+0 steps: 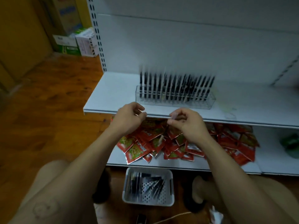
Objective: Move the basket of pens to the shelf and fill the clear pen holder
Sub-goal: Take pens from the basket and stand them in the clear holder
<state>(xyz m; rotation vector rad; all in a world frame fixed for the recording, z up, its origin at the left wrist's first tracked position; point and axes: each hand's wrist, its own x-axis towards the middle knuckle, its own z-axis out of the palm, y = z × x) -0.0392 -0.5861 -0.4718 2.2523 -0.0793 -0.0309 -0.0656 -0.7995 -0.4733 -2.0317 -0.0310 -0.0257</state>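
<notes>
The clear pen holder (pixel 175 101) stands on the white shelf (pixel 113 94), packed with several upright black pens (pixel 176 86). Below, on the floor between my knees, is the white perforated basket (pixel 168 200) with several loose pens (pixel 145 183) in it. Both hands hover at the shelf's front edge, a little in front of the holder. My right hand (pixel 187 125) pinches a thin blurred pen (pixel 161 140) that hangs down from its fingertips. My left hand (pixel 129 118) has its fingers curled, with a small white bit at the fingertips; I cannot tell whether it holds anything.
Red snack packets (pixel 186 143) lie heaped on the lower shelf, with a green thing (pixel 290 143) at its right end. Cardboard boxes (pixel 74 41) stand on the wooden floor (pixel 48 102) to the left of the shelf upright. A cord (pixel 171 217) lies on the floor near the basket.
</notes>
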